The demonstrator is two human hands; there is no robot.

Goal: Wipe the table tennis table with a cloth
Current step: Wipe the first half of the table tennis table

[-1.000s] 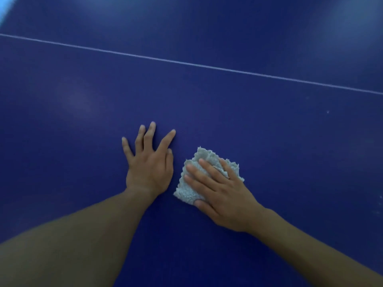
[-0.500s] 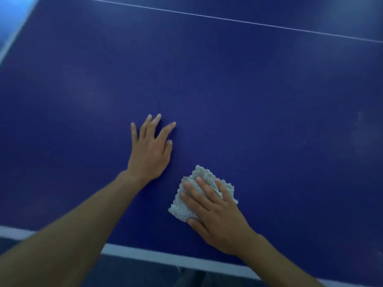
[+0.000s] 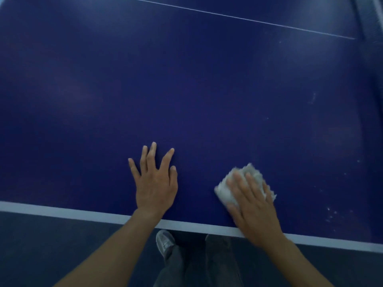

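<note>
The dark blue table tennis table [image 3: 186, 90] fills most of the view, with a white stripe along its near edge. A pale grey fluffy cloth [image 3: 224, 190] lies on the table close to that edge, right of centre. My right hand [image 3: 251, 206] presses flat on the cloth with straight fingers; both are motion-blurred. To the left of the cloth, my left hand [image 3: 155, 183] rests flat on the bare table surface, fingers spread, apart from the cloth.
A thin white centre line [image 3: 238, 17] crosses the table far off. Small white specks [image 3: 331, 214] dot the surface at the right. Below the near edge are dark floor, my trouser legs and a grey shoe [image 3: 164, 242].
My right hand has slid the cloth to the right and toward the near edge, away from my left hand. The view has tilted down, so the table edge and floor show more.
</note>
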